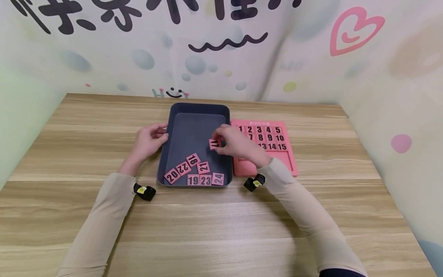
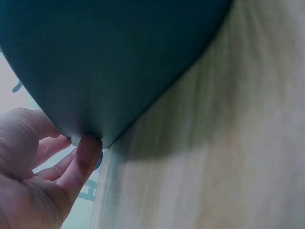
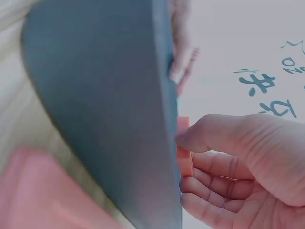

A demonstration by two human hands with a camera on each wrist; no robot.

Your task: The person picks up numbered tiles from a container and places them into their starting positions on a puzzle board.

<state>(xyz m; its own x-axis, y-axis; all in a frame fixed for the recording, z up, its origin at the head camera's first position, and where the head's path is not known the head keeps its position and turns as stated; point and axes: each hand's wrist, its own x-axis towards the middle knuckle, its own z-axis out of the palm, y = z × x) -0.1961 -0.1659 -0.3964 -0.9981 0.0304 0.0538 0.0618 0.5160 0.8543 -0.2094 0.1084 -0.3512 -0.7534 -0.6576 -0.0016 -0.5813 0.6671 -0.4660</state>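
A dark blue-grey tray lies on the table in the head view. My left hand grips its left rim; the left wrist view shows thumb and fingers pinching the edge. Over the tray's right side, my right hand pinches a pink number tile marked 17, turned sideways. Loose tiles 20, 22, 18, 21, 19, 23 and 24 lie at the tray's near end. Right of the tray is a pink number board with rows of tiles up to 15 visible; my right hand and wrist hide part of it.
The wooden table extends around the tray and board. A printed wall sheet stands behind the table's far edge. Both wrists wear small black cameras.
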